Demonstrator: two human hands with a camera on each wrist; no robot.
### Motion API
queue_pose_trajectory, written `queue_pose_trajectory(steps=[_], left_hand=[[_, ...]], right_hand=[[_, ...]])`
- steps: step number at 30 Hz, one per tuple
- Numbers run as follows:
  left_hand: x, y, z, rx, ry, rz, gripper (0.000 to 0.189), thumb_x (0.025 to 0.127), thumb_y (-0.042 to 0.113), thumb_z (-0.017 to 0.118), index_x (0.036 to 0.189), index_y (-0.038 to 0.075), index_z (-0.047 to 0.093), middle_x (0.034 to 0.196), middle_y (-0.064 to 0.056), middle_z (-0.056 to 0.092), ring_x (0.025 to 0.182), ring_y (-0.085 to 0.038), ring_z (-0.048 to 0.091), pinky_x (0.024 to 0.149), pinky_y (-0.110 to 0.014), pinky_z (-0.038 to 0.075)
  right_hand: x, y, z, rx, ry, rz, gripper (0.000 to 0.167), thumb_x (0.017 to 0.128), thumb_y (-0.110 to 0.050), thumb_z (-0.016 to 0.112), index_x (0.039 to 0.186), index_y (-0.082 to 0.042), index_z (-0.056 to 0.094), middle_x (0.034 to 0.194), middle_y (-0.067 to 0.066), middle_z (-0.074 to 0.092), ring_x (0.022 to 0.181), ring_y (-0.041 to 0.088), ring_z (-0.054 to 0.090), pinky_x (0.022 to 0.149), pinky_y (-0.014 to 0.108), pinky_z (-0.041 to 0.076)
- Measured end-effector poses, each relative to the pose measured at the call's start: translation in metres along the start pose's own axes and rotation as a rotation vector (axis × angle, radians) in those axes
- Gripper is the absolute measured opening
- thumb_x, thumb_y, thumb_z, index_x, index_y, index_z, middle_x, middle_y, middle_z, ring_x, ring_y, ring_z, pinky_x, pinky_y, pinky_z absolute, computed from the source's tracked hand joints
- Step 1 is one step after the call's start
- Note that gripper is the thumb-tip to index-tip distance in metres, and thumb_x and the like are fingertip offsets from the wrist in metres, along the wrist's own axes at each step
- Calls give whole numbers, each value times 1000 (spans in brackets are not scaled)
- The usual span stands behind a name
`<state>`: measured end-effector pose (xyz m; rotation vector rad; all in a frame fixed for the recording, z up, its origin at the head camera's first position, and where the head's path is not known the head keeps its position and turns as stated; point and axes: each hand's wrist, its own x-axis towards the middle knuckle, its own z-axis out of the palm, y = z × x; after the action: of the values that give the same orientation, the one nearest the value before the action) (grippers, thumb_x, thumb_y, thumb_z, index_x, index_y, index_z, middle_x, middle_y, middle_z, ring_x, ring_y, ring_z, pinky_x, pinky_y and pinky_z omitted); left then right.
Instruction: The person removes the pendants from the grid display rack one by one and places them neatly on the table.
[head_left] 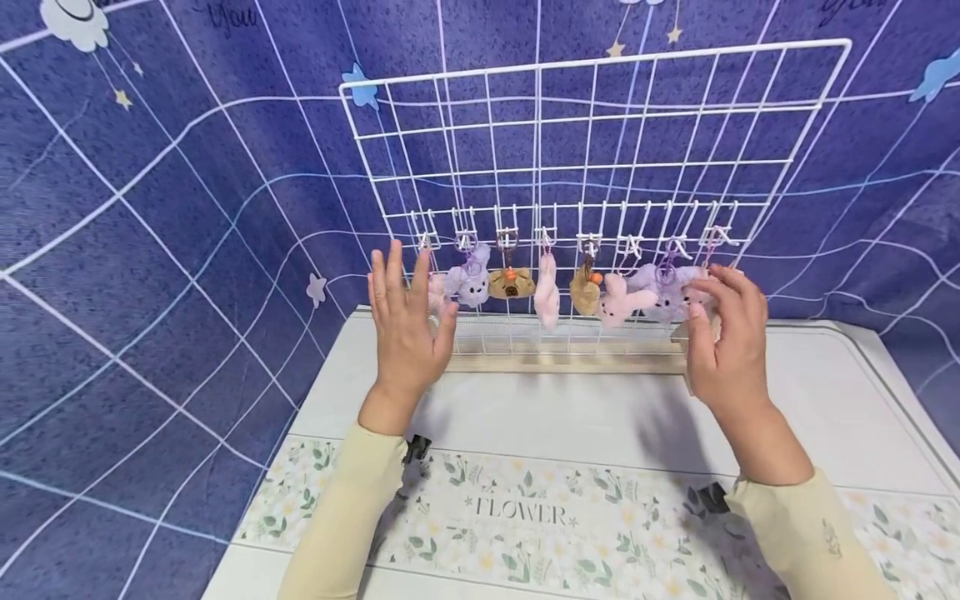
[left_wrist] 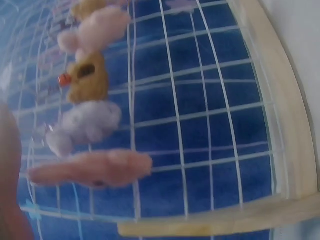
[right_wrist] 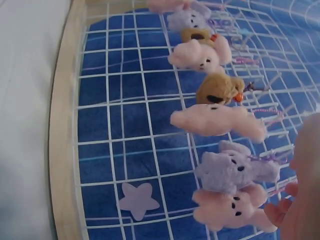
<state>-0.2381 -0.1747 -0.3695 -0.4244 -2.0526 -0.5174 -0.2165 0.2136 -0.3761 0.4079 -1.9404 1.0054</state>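
Observation:
Several small plush keychains hang in a row from hooks on a white wire grid (head_left: pixel 592 137). My left hand (head_left: pixel 408 337), fingers straight and spread, is raised at the row's left end, in front of a pink plush (left_wrist: pixel 100 167) and near a lavender plush (head_left: pixel 474 287). At the right end my right hand (head_left: pixel 731 346) has loosely bent fingers, thumb apart from them. Its fingertips are close to a pink bunny plush (right_wrist: pixel 232 207); whether they touch it I cannot tell. Beside that hangs a lavender bunny (right_wrist: pixel 230 167). Between hang brown plushes (head_left: pixel 512 285) with orange balls and pink ones (head_left: pixel 547 292).
A pale wooden base (head_left: pixel 562 363) supports the grid on a white table (head_left: pixel 540 408). Across the table lies a floral mat (head_left: pixel 517 542) printed "FLOWER", with black clips (head_left: pixel 417 448) at its back edge. Blue patterned cloth (head_left: pixel 187 250) hangs behind and at the sides.

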Motion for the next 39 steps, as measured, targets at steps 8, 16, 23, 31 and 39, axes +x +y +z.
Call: queue_pose_trajectory(steps=[8, 16, 23, 31, 39], left_hand=[[3, -28, 9, -180, 62, -146, 69, 112, 41, 42, 167, 5, 22, 176, -19, 16, 166, -35, 11, 135, -55, 11], [7, -40, 29, -415, -44, -393, 62, 115, 25, 35, 170, 9, 11, 173, -14, 27, 161, -27, 29, 132, -47, 27], [4, -47, 48, -432, -7, -447, 65, 116, 24, 36, 169, 2, 7, 148, -18, 50, 139, -33, 51, 122, -47, 38], [-3, -63, 66, -356, 46, -435, 52, 116, 32, 35, 162, 8, 36, 104, -21, 62, 99, -37, 62, 91, -53, 49], [1, -81, 83, -332, 197, -399, 35, 114, 19, 39, 120, 2, 69, 77, -19, 63, 73, -36, 61, 74, -52, 46]], right_hand=[[8, 8, -2, 207, -83, 346, 47, 109, -6, 41, 156, -6, 46, 152, 14, 50, 75, -8, 63, 57, 9, 45], [11, 15, -3, 206, -54, 457, 50, 108, -8, 52, 158, -8, 48, 137, 4, 63, 68, -9, 62, 58, 7, 46], [18, 14, -3, 104, 12, 400, 34, 104, -10, 65, 136, 0, 69, 101, -26, 53, 80, -4, 50, 71, 6, 42], [21, 6, -12, 80, 99, 349, 20, 102, -12, 69, 111, 4, 78, 89, -28, 58, 77, -6, 51, 68, 8, 40], [24, -6, -23, 75, 134, 304, 19, 101, -9, 71, 111, 5, 78, 85, -27, 57, 72, -3, 48, 64, 9, 39]])
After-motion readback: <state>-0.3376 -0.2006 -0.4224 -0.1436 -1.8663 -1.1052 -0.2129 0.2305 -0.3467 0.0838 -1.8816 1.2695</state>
